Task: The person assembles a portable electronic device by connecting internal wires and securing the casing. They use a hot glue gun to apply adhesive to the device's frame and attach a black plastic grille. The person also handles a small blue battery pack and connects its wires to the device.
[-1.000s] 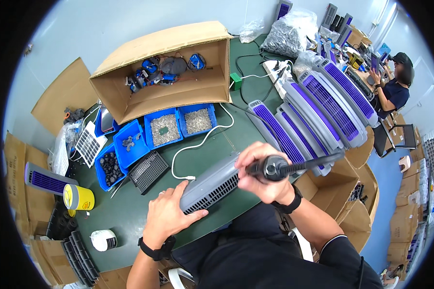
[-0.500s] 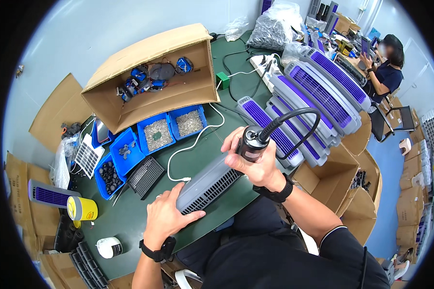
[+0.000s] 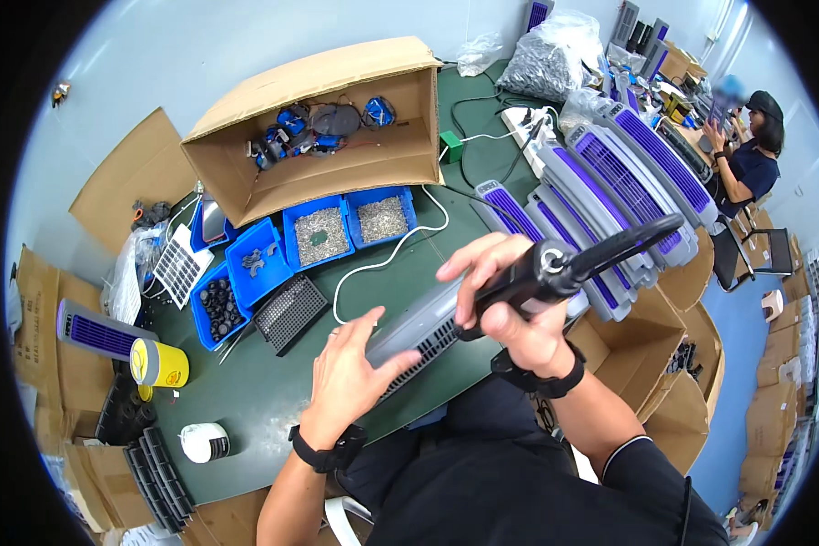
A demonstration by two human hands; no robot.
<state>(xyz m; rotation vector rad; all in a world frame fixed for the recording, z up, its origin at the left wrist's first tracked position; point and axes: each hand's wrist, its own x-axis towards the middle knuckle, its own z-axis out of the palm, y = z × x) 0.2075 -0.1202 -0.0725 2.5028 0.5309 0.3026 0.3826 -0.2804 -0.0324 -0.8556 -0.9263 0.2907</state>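
A long grey slotted housing [image 3: 416,329] lies slantwise near the front edge of the green table. My left hand [image 3: 348,380] spans its left end, the thumb along the slotted side and the fingers toward the far edge. My right hand [image 3: 530,332] is wrapped round a corded black electric screwdriver [image 3: 525,282], held over the housing's right end. The screwdriver's body is tilted and its tip is hidden behind the hand. From its top a thick black cable [image 3: 628,246] runs off to the right.
Blue bins [image 3: 321,238] of small parts and a black perforated tray [image 3: 291,314] stand beyond the housing, before a cardboard box [image 3: 419,136]. Grey-and-purple slotted units [image 3: 619,182] are stacked at right. A yellow tub [image 3: 161,362] and white jar [image 3: 205,442] stand left. A co-worker [image 3: 746,168] sits far right.
The screwdriver has gone from nearly upright to tilted, its top swung right and toward me. My left hand's fingers have lifted and spread a little. The whole view has shifted slightly.
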